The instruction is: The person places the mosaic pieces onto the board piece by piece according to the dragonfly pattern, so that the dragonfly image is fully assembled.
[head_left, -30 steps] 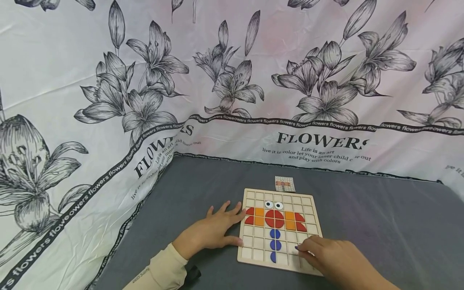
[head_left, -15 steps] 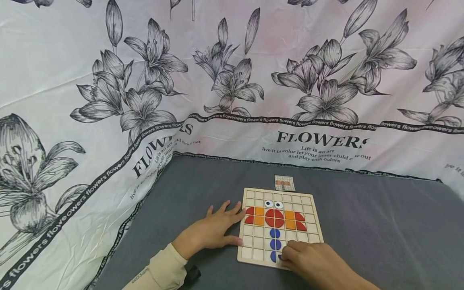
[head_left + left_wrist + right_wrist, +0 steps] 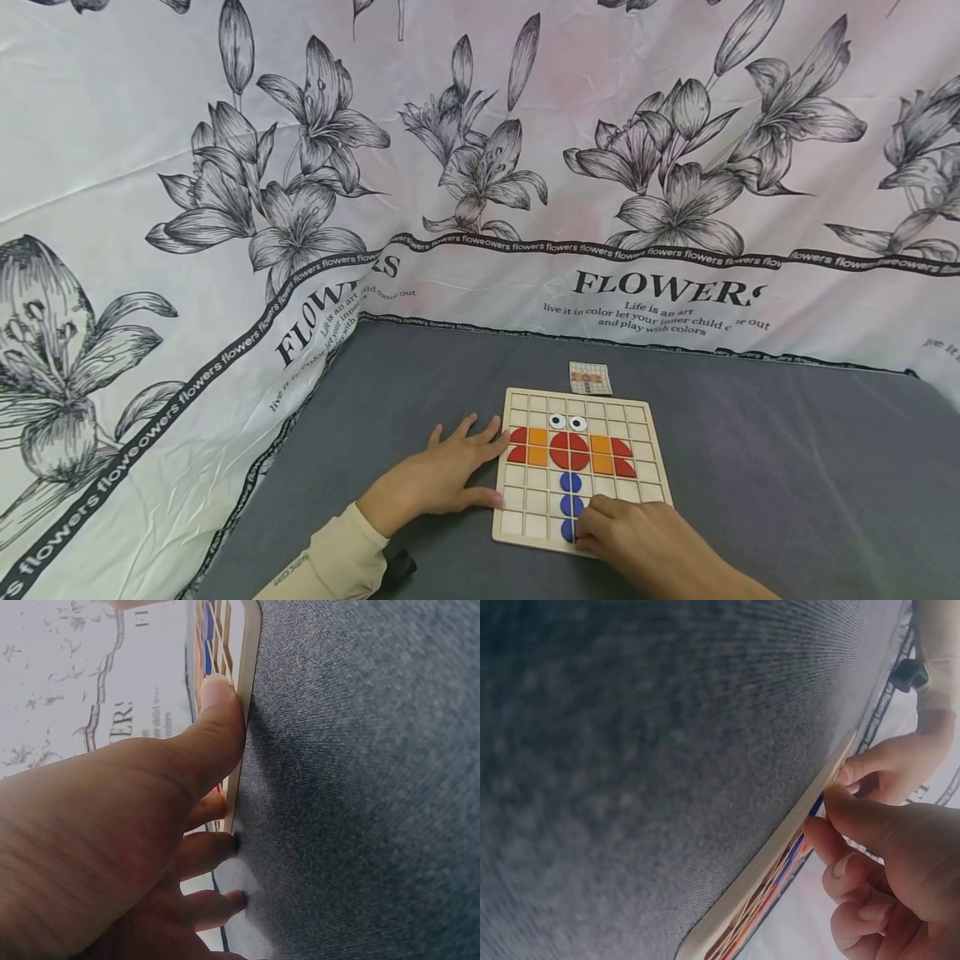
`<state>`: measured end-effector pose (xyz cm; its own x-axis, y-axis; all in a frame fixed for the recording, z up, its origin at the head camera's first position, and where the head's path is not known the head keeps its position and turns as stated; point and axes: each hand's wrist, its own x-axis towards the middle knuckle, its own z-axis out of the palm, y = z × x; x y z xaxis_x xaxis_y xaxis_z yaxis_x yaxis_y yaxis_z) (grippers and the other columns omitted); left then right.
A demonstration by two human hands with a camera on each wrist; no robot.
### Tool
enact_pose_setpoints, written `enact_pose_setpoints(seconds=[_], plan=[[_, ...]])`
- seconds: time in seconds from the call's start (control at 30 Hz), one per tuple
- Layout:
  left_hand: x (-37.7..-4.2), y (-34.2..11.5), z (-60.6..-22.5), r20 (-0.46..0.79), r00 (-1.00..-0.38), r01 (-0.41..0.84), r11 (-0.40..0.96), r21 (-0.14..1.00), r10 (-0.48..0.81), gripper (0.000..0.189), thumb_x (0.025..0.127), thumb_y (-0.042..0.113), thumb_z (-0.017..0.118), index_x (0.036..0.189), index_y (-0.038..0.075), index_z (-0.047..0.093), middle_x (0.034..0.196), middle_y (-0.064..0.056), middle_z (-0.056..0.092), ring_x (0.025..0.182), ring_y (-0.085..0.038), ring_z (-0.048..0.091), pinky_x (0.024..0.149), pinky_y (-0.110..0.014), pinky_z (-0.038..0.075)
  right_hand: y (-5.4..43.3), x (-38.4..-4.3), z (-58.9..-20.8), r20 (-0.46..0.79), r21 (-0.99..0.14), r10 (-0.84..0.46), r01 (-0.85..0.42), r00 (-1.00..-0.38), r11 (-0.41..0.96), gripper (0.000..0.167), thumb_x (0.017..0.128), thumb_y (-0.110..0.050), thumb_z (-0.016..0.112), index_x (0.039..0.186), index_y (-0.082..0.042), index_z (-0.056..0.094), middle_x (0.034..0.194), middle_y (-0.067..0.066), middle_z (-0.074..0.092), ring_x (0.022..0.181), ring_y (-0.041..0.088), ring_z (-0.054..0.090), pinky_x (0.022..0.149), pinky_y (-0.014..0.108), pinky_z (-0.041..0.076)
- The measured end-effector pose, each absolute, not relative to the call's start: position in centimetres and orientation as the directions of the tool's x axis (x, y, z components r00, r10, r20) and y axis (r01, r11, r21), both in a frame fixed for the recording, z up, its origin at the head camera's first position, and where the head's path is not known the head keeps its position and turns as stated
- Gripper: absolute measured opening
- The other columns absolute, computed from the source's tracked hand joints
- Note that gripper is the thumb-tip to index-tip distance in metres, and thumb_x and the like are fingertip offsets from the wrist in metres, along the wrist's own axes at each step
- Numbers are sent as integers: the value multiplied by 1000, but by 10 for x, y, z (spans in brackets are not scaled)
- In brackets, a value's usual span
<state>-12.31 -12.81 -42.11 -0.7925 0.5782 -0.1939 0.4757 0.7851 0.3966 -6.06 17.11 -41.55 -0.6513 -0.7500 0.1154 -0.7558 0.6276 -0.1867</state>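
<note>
A wooden grid board point(image 3: 536, 526) lies on the grey cloth with a figure of coloured pieces in its cells. Two eye pieces point(image 3: 557, 422) top a red circle point(image 3: 561, 451); orange pieces point(image 3: 537, 458) and red quarter pieces flank it. Below runs a column of blue half-circle pieces point(image 3: 571, 482). My right hand point(image 3: 645, 533) pinches a blue half-circle piece point(image 3: 817, 806) between thumb and index finger at the column's lowest cell; the fingers mostly hide it. My left hand point(image 3: 442, 477) rests spread at the board's left edge, thumb on the rim point(image 3: 241, 690).
Behind the board's far edge lies a small card point(image 3: 590, 378) printed with a similar figure. A white flower-printed curtain point(image 3: 480, 283) borders the grey cloth point(image 3: 787, 467) at the back and left. A black object point(image 3: 401, 567) sits beside the left sleeve.
My right hand has moved left across the board with the blue half-circle piece, then settled at the bottom of the blue column. The left hand has stayed in place.
</note>
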Motion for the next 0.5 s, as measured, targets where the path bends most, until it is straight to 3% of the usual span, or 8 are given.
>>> enact_pose_setpoints(seconds=[0.23,0.5], plan=[[-123,-129,-423,-188,-785,476,769,426,590,86,98,56,69,169,23,32,175,-5,23,162,-40,12,120,-77,14,178,-59,-418,235,-179,-744,-780,-625,599,9,95,-33,82,99,-29,74,87,-24,60,68,-9,47,58,13,42],[-124,-140,-433,-146,-781,507,754,418,607,88,100,63,61,171,28,23,176,0,20,163,-35,13,122,-74,13,196,-60,-411,369,-88,-699,-772,-613,630,26,83,-24,92,102,-29,75,96,-22,64,81,-5,58,67,20,54]])
